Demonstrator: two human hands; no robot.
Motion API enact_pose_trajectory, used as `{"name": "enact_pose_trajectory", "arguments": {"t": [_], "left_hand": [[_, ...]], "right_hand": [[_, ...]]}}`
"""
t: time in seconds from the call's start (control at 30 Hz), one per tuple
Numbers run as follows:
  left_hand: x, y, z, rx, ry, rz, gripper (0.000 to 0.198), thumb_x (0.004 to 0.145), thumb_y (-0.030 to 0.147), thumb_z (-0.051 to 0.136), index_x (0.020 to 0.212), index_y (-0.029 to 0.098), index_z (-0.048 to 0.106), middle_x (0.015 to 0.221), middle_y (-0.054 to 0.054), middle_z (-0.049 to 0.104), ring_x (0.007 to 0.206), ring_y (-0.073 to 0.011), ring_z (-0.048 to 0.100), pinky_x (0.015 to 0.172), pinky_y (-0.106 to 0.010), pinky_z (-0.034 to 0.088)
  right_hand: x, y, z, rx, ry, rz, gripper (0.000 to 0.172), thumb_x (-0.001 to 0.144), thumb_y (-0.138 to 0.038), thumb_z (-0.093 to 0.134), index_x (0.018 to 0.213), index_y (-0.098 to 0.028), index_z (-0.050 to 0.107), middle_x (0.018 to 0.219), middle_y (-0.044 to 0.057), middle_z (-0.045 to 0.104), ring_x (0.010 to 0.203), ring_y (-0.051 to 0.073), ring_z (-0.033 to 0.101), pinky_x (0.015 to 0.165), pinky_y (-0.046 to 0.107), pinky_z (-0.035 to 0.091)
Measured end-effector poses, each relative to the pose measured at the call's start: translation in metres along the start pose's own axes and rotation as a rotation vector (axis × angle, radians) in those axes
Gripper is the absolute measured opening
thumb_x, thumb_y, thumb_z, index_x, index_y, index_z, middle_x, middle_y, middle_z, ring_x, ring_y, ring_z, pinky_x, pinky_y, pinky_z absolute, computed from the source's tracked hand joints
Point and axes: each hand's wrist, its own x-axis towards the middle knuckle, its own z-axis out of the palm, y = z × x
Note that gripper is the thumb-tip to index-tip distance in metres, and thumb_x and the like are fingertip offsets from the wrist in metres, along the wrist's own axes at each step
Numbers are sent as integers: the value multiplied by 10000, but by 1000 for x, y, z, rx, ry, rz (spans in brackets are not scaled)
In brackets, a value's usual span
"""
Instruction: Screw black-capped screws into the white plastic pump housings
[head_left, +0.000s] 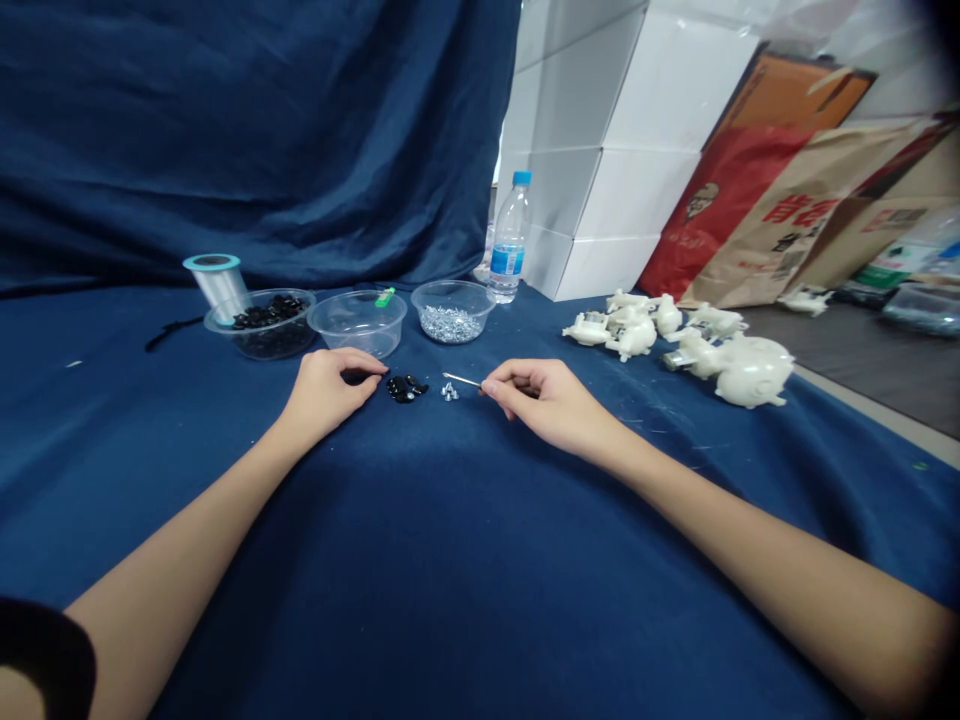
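Observation:
My left hand [330,385] rests on the blue cloth with its fingers curled, fingertips pinched near a small pile of black parts [406,388]. Whether a black piece sits in the pinch I cannot make out. My right hand [541,396] is closed on a thin metal tool [461,379], a small screwdriver or pin, whose tip points left. A few small silver screws [449,392] lie just under the tool's tip, between the two hands.
Behind the hands stand three clear bowls: one with black parts [264,322], one nearly empty with a green bit [358,320], one with silver screws [452,311]. A thread spool [216,279], a water bottle [509,240], white plastic animal figures [690,340], white boxes and paper bags stand around.

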Motion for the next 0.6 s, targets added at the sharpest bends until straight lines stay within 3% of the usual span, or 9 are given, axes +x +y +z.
{"name": "enact_pose_trajectory", "arguments": {"t": [0.2,0.4,0.6], "left_hand": [[-1,2,0,1,7,-6,154,758,196,643,818,197,785,905,-46,788,901,-250,729,939,-424,547],[-1,0,-1,-39,14,-67,158,755,224,673,860,170,779,859,-63,787,788,-235,740,825,-390,600],[-1,0,1,-49,-12,6,134,774,229,670,855,199,774,885,-45,783,837,-221,726,856,-379,577]], "right_hand": [[1,-1,-1,0,3,5,249,903,-373,569,816,-163,672,618,-22,546,559,103,470,544,260,350],[0,-2,-1,0,3,8,251,900,-377,571,822,-165,680,630,-17,548,572,108,465,549,264,354],[1,-2,0,-2,9,1,245,897,-369,573,817,-162,679,638,-13,555,578,110,467,556,270,360]]}}
